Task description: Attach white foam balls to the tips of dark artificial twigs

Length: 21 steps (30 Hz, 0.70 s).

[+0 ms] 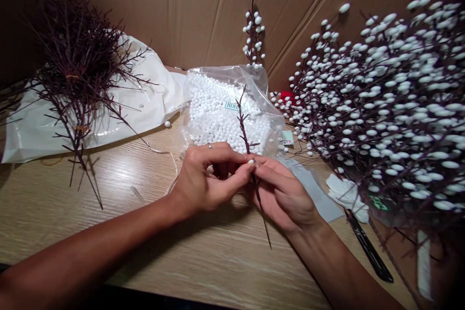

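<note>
Grip of the left hand (207,177), as I view it remotely through the head camera: thumb and forefinger are pinched together at the tips, with a small white bud (251,161) between them. The right hand (286,191) has its fingers closed on a brown twig (246,140); I cannot tell how its hidden fingers lie. My landmark is the clear bag (259,80) of white beads. The twig stands just on the near side of the bag, slightly tilted, its branched top seen against the beads and its bare stem pointing down towards the counter (90,223). Left of the bag lies a dark bundle of bare twigs (72,53) on white plastic (148,72). Behind the bag, one finished-looking budded sprig (254,34) rises before the cardboard (203,14). Right of it spreads a large mass of budded branches (392,92); nearer and to the right, I note crumpled tissue (345,193) and a black-handled tool (370,247).
</note>
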{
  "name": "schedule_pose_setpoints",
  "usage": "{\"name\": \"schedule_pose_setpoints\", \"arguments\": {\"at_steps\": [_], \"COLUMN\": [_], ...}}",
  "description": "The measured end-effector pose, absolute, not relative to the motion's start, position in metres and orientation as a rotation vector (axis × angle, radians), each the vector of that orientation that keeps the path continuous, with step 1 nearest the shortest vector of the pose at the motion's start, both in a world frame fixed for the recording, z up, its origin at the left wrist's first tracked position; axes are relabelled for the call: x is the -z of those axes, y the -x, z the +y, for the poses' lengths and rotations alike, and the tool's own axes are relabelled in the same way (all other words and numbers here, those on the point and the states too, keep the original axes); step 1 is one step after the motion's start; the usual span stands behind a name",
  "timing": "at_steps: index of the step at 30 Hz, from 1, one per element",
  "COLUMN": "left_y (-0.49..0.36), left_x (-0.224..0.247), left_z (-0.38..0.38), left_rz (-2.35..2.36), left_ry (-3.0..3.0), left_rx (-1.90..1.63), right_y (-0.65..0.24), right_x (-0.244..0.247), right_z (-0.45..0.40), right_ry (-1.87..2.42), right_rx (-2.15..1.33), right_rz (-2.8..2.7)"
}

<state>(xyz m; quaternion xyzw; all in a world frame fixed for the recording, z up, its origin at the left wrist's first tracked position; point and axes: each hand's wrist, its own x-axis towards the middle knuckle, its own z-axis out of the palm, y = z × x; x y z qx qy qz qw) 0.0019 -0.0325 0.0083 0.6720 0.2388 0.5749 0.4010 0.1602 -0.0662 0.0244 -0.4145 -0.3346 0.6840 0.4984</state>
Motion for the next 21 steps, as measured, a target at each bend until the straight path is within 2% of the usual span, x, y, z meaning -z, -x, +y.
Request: {"name": "schedule_pose_setpoints", "arguments": {"at_steps": [21], "left_y": [-0.0022], "left_x": [-0.0077], "left_z": [-0.0332], "left_rz": [0.612], "left_ry": [-1.646], "left_rx": [-1.418], "right_y": [-0.1619], "right_x": [-0.0235], "right_z": [-0.0645], "right_ry": [0.899], "right_rx": [-1.673], "right_rz": [-0.786]}}
